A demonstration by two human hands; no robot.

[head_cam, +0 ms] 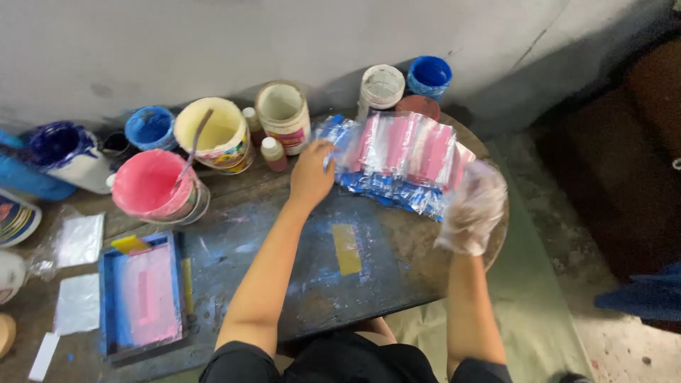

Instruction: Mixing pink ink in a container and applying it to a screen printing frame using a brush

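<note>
A spread of small clear plastic pouches (404, 152) printed pink, white and blue lies fanned out at the far right of the stained wooden table (312, 298). My bare left hand (312, 170) rests on the left end of that spread, fingers pinching a pouch edge. Over at the spread's right end is my right hand (474, 206), which wears a thin clear plastic glove and is curled against the pouches there. A yellowish tape patch (347, 248) is stuck on the table between my forearms.
A blue-framed printing screen (140, 294) smeared pink lies at the left with a yellow squeegee (130, 243). Paint tubs stand along the back: pink (151, 186), yellow (213, 131), blue (150, 126), white jars (284, 110). Small white sheets (79, 241) lie at far left.
</note>
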